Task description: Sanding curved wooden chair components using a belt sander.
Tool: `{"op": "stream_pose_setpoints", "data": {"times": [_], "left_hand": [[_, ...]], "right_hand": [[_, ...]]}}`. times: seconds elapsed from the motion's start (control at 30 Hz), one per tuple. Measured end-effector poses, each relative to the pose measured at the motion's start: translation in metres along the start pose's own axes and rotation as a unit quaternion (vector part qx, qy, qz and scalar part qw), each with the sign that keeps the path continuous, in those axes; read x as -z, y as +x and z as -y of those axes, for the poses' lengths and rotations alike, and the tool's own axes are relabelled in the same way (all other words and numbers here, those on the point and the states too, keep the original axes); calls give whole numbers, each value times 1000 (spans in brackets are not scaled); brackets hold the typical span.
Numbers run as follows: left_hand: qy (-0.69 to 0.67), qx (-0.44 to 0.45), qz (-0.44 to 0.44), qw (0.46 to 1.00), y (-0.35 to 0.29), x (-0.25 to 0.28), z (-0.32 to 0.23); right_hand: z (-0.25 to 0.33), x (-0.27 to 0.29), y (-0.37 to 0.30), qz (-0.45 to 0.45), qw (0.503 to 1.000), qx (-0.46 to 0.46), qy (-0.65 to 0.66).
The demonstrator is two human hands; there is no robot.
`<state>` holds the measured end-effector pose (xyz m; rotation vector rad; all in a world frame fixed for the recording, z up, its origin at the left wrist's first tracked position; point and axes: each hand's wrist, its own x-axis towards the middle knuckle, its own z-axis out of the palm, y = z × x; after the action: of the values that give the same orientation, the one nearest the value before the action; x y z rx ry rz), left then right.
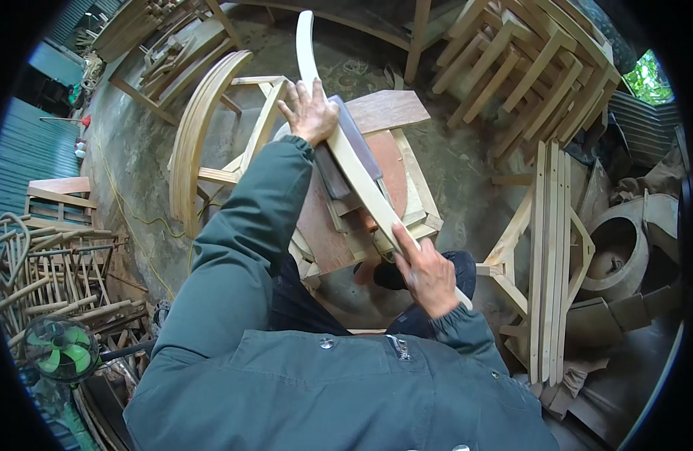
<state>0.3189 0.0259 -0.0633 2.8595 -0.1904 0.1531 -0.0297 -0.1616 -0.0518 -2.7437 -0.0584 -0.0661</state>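
A long, pale curved wooden slat lies slantwise in front of me, its far end rising past the bench and its near end by my right knee. My left hand rests palm down across its upper part with the fingers spread. Lower down, my right hand grips the near end, index finger stretched along the wood. Beneath the slat sits a grey, flat-faced block whose exact kind I cannot make out. It is set in a low wooden bench with a reddish board on top.
Stacked curved wooden parts lean on a frame at left. Long slats stand on a wooden support at right, near a grey round drum. Chair frames pile up behind. A green fan and yellow cord are at left.
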Motion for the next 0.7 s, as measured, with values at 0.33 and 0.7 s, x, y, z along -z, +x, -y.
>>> {"op": "stream_pose_setpoints", "data": {"times": [0.33, 0.7], "left_hand": [[-48, -6, 1, 999, -87, -2, -22], [-58, -27, 2, 998, -80, -9, -17]], "right_hand": [[-19, 10, -43, -80, 990, 112, 17], [-28, 11, -94, -69, 988, 137, 16]]}}
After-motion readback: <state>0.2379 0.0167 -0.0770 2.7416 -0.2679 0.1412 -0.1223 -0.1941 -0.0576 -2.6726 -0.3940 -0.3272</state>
